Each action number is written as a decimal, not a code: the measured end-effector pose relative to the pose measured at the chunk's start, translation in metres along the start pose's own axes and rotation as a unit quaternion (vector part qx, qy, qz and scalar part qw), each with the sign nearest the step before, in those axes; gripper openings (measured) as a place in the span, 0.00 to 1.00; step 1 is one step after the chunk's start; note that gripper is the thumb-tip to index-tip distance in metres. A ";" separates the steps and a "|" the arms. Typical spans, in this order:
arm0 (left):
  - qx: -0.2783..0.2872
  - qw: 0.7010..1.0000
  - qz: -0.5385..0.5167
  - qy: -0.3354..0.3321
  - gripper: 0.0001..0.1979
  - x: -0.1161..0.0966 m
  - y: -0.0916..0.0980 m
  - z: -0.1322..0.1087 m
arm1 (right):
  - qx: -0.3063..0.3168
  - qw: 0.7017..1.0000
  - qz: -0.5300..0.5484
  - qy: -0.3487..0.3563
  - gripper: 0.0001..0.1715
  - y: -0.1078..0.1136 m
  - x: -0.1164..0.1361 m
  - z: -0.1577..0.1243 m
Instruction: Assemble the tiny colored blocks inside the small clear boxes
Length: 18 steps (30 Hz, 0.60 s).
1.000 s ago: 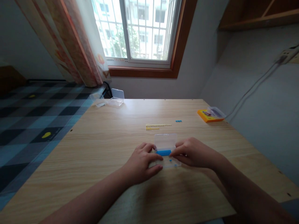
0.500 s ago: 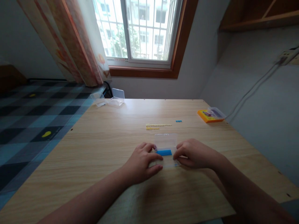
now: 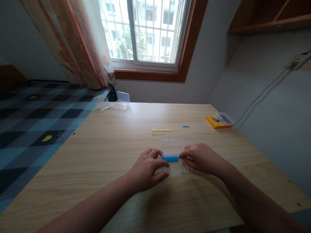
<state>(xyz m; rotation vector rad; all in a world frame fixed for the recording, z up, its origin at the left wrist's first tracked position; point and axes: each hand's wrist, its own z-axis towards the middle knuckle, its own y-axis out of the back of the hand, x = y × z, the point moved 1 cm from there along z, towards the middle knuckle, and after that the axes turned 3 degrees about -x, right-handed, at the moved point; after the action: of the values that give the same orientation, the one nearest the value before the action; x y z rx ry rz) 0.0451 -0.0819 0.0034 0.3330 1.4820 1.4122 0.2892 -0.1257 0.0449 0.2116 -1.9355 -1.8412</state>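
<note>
The worktop [image 3: 104,155] carries, towards its middle, a clear case [image 3: 174,168] with its lid [image 3: 173,147] raised at the far side. The left hand [image 3: 145,168], thumb and fingers spread wide, lies over the case's left side; light, even pressure there is advised against sliding. The right hand [image 3: 200,158] has its fingertips drawn narrow at the right end of the blue strip [image 3: 170,159] inside the case; small, straight movements are recommended, since a sideways knock would probably disturb it. A loose blue piece [image 3: 182,172] at the near right corner needs clearance. Not verifiable: both forearms [image 3: 104,202] leave the frame; the left hand hides part of the case; whether the strip is one piece or several; whether anything sits between the right fingertips cannot be told
</note>
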 end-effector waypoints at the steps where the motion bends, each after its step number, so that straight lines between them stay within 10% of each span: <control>1: -0.001 1.000 0.000 -0.001 0.12 0.000 0.000 0.000 | 0.002 1.000 -0.005 -0.001 0.13 0.000 0.000 0.000; 18: -0.003 1.000 -0.004 0.004 0.12 0.001 -0.002 -0.001 | 0.022 1.000 -0.020 0.000 0.14 0.003 0.007 -0.003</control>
<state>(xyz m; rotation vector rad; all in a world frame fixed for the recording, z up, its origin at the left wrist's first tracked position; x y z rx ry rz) 0.0449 -0.0819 0.0015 0.3170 1.4839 1.4125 0.2845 -0.1309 0.0499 0.2654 -1.9875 -1.8245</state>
